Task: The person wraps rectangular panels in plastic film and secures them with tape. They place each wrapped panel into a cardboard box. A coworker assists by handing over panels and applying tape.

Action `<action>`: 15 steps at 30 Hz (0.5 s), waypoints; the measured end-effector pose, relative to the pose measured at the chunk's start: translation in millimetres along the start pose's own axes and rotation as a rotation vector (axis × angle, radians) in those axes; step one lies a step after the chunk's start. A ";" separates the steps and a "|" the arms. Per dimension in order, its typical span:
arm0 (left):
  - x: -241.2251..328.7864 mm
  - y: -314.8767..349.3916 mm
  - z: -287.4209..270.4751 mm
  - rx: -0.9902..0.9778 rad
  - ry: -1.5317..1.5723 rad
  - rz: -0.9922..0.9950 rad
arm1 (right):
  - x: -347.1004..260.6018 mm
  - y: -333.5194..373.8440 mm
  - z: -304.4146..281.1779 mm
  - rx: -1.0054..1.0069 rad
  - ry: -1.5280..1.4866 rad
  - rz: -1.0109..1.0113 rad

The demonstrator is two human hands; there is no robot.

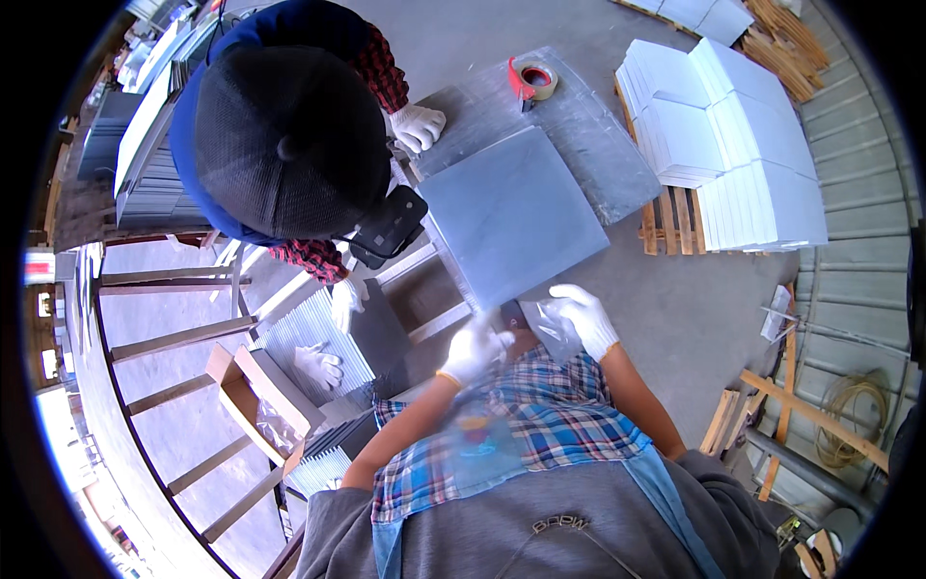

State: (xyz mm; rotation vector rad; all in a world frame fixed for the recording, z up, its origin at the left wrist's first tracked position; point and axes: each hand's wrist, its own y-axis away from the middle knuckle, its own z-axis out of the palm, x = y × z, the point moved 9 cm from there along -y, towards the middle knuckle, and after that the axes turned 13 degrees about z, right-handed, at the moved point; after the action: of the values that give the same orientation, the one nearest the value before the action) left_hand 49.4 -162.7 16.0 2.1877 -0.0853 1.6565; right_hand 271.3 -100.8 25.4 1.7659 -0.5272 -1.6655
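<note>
A clear plastic bag is gripped by my right hand in a white glove, close to my apron. My left hand, also gloved, is beside it and smeared by motion, so its fingers cannot be made out. Just beyond both hands lies a flat square grey panel on the worktable. A co-worker in a dark cap leans in from the left. One of that person's gloved hands rests on the far side of the table, the other over a stack of panels.
A red tape dispenser sits on the table's far part. To the left, an open cardboard box holds clear plastic bags, near a loose white glove. White stacks stand on a pallet at right. Wooden boards lean by the wall.
</note>
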 end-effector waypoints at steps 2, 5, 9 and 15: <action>67.0 -2.6 -35.7 0.108 -0.236 0.236 | -18.1 14.4 20.9 -0.133 -0.237 0.040; 65.9 -2.7 -41.2 0.082 0.212 0.210 | -47.2 40.4 58.1 -0.306 -0.442 0.171; 107.2 8.4 -23.4 -0.186 0.748 0.132 | -55.9 38.6 65.9 -0.316 -0.435 -0.016; 78.2 26.8 -46.9 0.192 0.764 -0.098 | -57.0 31.7 71.9 -0.383 -0.541 -0.009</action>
State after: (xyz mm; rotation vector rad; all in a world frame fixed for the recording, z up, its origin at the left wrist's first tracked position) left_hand 22.4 -156.8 106.9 1.4970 0.3961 2.3860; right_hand 198.5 -97.4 89.6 1.0433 -0.3924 -2.0924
